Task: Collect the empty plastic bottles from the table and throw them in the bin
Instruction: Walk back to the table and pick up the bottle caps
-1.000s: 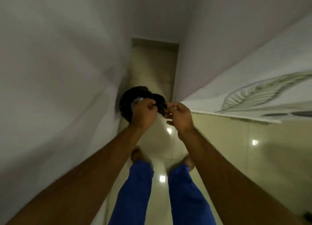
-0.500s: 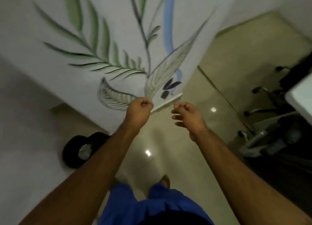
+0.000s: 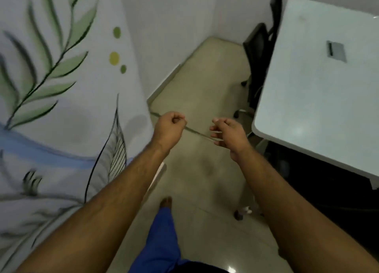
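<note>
My left hand [image 3: 170, 127] is curled into a loose fist and my right hand [image 3: 226, 134] is half open; both seem to hold nothing, though the picture is blurred. No bottle and no bin is visible, so I cannot tell how a bottle lies. I should turn to the white table [image 3: 320, 84] at my right and look over its top before I reach.

no readable text, labels or numbers
</note>
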Tool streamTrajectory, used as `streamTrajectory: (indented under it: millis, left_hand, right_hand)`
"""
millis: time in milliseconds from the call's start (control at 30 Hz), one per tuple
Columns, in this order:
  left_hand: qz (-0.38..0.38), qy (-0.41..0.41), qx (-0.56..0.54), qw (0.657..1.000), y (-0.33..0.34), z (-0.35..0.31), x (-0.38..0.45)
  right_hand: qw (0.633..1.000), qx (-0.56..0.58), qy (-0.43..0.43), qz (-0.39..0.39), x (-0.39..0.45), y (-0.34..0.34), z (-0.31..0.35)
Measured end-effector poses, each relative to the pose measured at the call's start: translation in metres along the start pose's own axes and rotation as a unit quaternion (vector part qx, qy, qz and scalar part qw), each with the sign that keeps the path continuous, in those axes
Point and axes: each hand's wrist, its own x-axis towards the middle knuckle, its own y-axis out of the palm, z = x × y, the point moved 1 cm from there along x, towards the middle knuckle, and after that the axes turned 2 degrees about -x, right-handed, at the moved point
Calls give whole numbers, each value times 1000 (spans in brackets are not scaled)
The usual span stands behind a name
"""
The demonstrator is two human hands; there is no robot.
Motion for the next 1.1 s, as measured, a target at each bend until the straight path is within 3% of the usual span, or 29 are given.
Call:
streamTrajectory:
  millis: [467, 767, 1100]
  left_hand:
    - [244, 63, 51, 966, 187, -134, 308]
    - [310, 87, 97, 942, 347, -174, 471]
    - [363, 102, 156, 913, 506, -239, 648]
  right_hand:
    - [971, 80, 15, -224, 226, -93, 115]
    - [949, 125, 43, -285, 415, -190, 143]
    - [933, 139, 70, -326, 605, -288, 220]
